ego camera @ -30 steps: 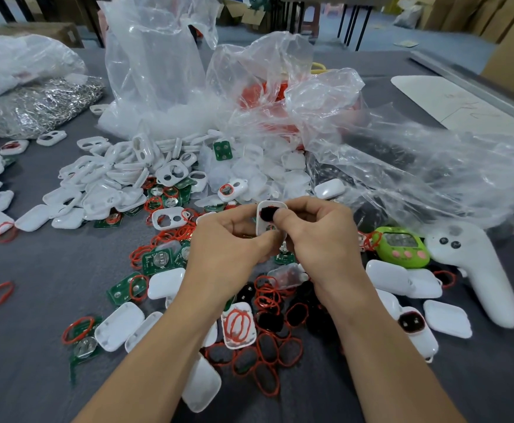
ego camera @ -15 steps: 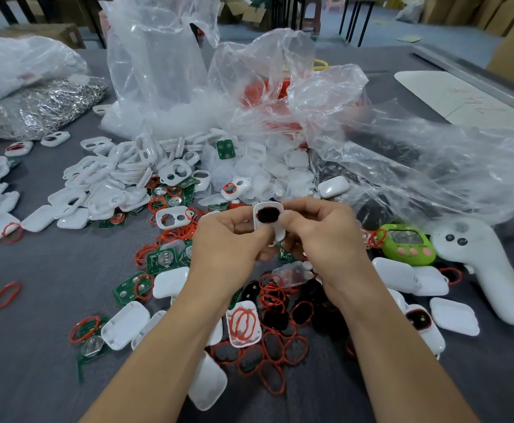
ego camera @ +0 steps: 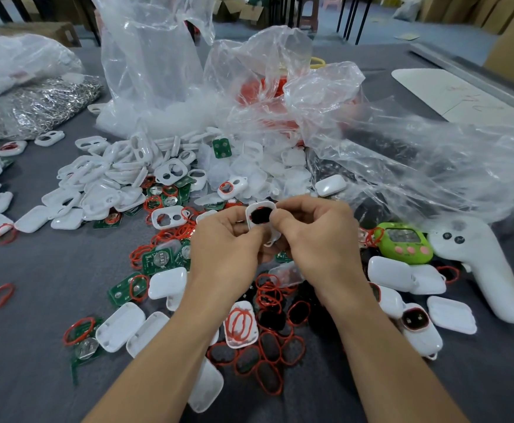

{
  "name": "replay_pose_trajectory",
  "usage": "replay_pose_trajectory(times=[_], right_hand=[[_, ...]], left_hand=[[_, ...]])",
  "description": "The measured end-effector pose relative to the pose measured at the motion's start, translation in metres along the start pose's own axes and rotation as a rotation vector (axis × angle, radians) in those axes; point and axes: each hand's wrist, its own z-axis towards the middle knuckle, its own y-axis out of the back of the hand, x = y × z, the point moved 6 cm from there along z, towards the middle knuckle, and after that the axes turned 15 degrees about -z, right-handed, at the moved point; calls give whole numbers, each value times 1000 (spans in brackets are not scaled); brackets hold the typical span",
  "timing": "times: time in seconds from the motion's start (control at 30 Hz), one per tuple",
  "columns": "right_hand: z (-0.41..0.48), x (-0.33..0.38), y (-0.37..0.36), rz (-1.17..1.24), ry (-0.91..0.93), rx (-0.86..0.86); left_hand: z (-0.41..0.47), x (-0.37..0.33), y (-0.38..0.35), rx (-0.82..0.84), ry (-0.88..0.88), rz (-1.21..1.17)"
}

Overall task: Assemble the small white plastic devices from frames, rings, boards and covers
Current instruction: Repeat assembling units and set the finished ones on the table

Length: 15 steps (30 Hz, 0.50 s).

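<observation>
**Bench assembly, read left to right.** On the grey bench (ego camera: pixel 42 270), loose white covers (ego camera: pixel 32 222) lie at the far left. Beside them is a heap of spare frames (ego camera: pixel 109 175), and nearer are green boards (ego camera: pixel 158 261).

At centre, raised above the bench, the left hand (ego camera: pixel 228 242) holds the frame (ego camera: pixel 256 206) being worked, its fingers curled round the frame's left edge and underside. A dark insert (ego camera: pixel 261 215) fills the frame's upper window; what it is cannot be told. The right hand (ego camera: pixel 319 239) meets the frame from the right, with thumb and forefinger pinching its right rim and touching the insert. Red rings (ego camera: pixel 269 296) lie piled on the bench near the wrists.

The step in hand appears to be seating the insert flush in the window. To do it well:
- The left hand should only brace the frame by its edges, leaving the window uncovered.
- The right thumb should press round the insert's border in turn, not at one corner, or the insert may tip or pop out.
- Working low over the near pile would make a dropped piece easy to recover.

To the right lie closed white shells (ego camera: pixel 390 273), a green device (ego camera: pixel 405 242) and a white controller (ego camera: pixel 478 270), well apart from the work. Clear plastic bags (ego camera: pixel 402 154) lie on the far side.
</observation>
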Motion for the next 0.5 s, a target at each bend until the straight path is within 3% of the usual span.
replay_pose_trajectory(times=[0.13, 0.3, 0.5], right_hand=[[2, -3, -1, -16, -31, -11], [4, -10, -1, 70, -110, 25], [6, -13, 1, 125, -164, 26]], left_hand=[[-1, 4, -3, 3, 12, 40], [-2, 3, -9, 101, 110, -111], [-2, 0, -7, 93, 132, -129]])
